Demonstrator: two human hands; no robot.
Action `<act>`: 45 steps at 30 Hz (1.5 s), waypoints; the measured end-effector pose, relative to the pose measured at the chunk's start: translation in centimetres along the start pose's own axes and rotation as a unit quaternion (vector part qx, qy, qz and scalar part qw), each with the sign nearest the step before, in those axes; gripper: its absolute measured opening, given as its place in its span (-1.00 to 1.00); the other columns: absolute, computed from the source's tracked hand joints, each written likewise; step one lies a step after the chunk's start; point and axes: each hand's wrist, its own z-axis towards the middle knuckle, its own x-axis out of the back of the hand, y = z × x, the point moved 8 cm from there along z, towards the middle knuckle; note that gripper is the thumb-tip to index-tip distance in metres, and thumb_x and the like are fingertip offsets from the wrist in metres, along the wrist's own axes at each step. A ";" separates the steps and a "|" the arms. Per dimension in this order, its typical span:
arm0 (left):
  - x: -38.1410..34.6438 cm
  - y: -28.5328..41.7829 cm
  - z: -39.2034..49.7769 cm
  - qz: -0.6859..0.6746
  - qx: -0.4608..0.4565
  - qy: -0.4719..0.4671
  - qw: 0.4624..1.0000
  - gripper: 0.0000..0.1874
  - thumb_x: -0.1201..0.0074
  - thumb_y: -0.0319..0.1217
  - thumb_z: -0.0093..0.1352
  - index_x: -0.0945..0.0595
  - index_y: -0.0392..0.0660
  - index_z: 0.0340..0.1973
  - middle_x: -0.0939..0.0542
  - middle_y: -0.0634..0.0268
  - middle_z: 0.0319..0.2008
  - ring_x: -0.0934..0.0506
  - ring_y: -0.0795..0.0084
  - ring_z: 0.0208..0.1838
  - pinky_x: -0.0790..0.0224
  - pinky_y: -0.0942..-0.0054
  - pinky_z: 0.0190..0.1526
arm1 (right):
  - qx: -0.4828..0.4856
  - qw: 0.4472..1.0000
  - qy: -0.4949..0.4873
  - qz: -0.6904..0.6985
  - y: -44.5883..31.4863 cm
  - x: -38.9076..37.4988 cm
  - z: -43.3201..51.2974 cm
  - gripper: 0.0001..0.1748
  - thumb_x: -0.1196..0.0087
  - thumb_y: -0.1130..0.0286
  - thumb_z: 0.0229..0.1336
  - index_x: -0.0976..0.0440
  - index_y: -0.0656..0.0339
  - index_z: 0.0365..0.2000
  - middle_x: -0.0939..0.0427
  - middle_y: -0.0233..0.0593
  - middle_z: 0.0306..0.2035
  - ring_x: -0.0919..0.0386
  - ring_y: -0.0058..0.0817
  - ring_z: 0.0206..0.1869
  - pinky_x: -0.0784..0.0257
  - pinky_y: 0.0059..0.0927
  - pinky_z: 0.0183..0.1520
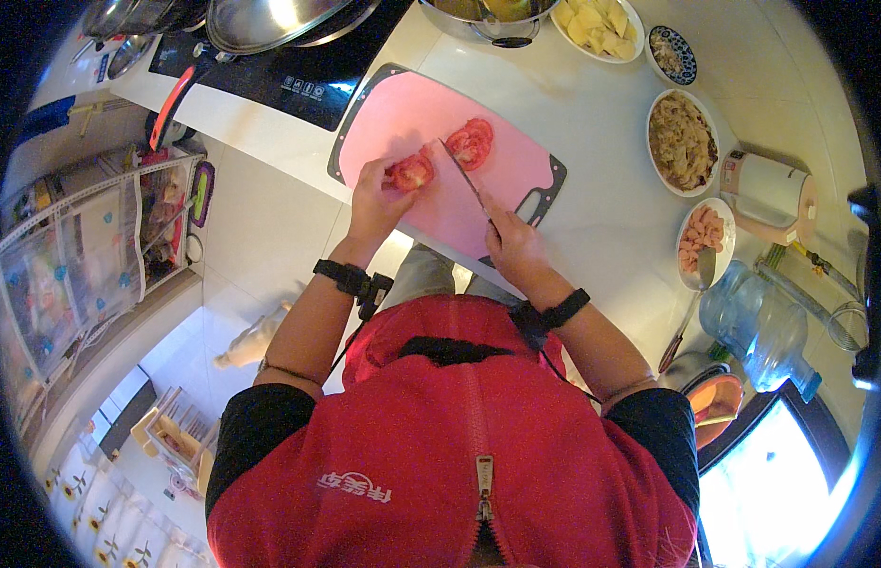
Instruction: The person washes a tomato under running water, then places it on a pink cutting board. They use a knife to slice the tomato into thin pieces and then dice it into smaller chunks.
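Note:
On a pink cutting board with a dark rim lie the pieces of a cut tomato. My left hand grips one tomato piece, its cut face turned up. Just beyond, flat tomato slices rest on the board, apart from that piece. The handle of a kitchen knife is in my right hand. Its blade points away from me, between the held piece and the slices. My fingers hide most of the handle.
Left of the board is a black cooktop with a lidded pan, its red-edged handle jutting over the counter edge. Along the right stand plates of yellow slices, shredded food and pink pieces. A steel pot sits behind.

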 end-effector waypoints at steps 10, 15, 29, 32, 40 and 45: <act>-0.9 -2.8 0.8 -0.102 0.114 -0.031 0.988 -0.41 -0.43 -0.39 0.11 -0.52 -0.30 0.01 -0.61 0.07 -0.13 -0.63 0.28 -0.12 -0.56 0.38 -0.11 | 0.025 0.998 -0.052 0.020 -2.4 0.5 -0.2 -0.34 0.00 0.47 0.16 -0.19 0.13 0.30 -0.53 0.06 -0.38 -0.55 0.00 -0.32 -0.50 -0.06 -0.26; -1.1 -3.2 0.8 -0.167 0.146 -0.031 0.975 -0.44 -0.42 -0.41 0.13 -0.53 -0.32 -0.01 -0.66 0.07 -0.19 -0.64 0.32 -0.11 -0.54 0.43 -0.09 | 0.031 0.995 -0.090 -0.013 -3.5 -0.5 -0.6 -0.34 -0.01 0.47 0.15 -0.20 0.13 0.30 -0.50 0.03 -0.43 -0.54 0.00 -0.42 -0.50 -0.01 -0.33; -1.0 -1.7 0.7 -0.109 0.123 -0.019 0.986 -0.48 -0.43 -0.44 0.11 -0.57 -0.34 -0.06 -0.69 0.09 -0.25 -0.66 0.39 -0.18 -0.54 0.47 -0.11 | 0.016 0.992 -0.123 -0.026 -3.8 -2.5 1.0 -0.23 0.02 0.44 0.16 -0.01 0.04 0.38 -0.53 0.05 -0.40 -0.56 0.06 -0.43 -0.53 0.07 -0.32; -1.1 -2.1 0.7 -0.124 0.127 -0.021 0.984 -0.48 -0.43 -0.45 0.10 -0.57 -0.34 -0.06 -0.69 0.09 -0.24 -0.67 0.38 -0.18 -0.54 0.46 -0.10 | 0.010 0.993 -0.111 -0.026 -3.2 -3.8 1.8 -0.28 0.03 0.44 0.16 -0.09 0.06 0.35 -0.55 0.06 -0.37 -0.56 0.08 -0.41 -0.52 0.08 -0.31; -1.1 -2.8 0.5 -0.159 0.144 -0.044 0.976 -0.44 -0.42 -0.44 0.11 -0.55 -0.35 -0.01 -0.66 0.06 -0.14 -0.65 0.32 -0.10 -0.53 0.42 -0.02 | -0.061 0.957 -0.075 0.272 0.3 -2.7 0.7 -0.41 0.10 0.46 0.30 -0.19 0.05 0.34 -0.46 -0.27 -0.53 -0.45 -0.53 -0.63 -0.43 -0.39 -0.56; -0.9 -3.3 0.6 -0.120 0.147 -0.043 0.981 -0.43 -0.43 -0.43 0.10 -0.55 -0.36 -0.01 -0.65 0.05 -0.14 -0.65 0.32 -0.10 -0.53 0.42 -0.02 | -0.131 0.894 -0.153 0.400 0.1 -3.4 0.6 -0.41 0.18 0.47 0.34 -0.16 -0.05 0.36 -0.41 -0.42 -0.57 -0.36 -0.69 -0.67 -0.33 -0.59 -0.66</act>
